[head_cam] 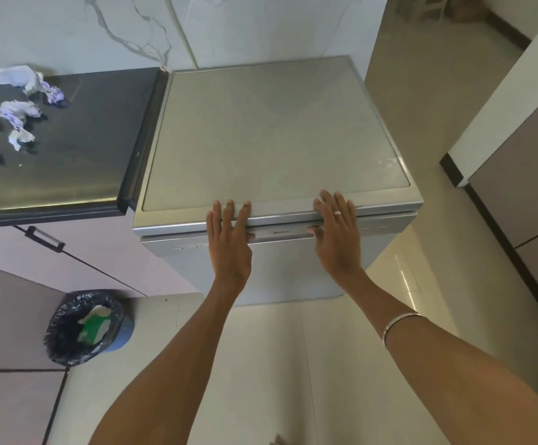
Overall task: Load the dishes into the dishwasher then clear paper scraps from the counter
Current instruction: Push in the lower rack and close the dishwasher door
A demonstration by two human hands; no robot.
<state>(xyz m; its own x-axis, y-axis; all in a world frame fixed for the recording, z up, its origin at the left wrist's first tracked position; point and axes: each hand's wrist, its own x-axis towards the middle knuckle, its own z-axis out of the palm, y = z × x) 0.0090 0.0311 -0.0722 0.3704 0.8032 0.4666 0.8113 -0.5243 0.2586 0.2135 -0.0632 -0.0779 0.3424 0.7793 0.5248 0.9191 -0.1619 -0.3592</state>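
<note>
A silver freestanding dishwasher (274,136) stands in front of me with its door closed. My left hand (229,242) lies flat against the top of the door, its straight fingers reaching over the front edge of the lid. My right hand (336,234), wearing a ring, lies flat against the door in the same way a little to the right. Several crumpled paper scraps (20,104), white with purple marks, lie on the dark counter (78,146) at the left. No dishes are in sight.
A bin with a black liner (84,327) holding green and white waste stands on the floor at lower left, below pink cabinet doors (78,264). A marble wall rises behind. Pale floor tiles extend to the right toward a brown cabinet (518,200).
</note>
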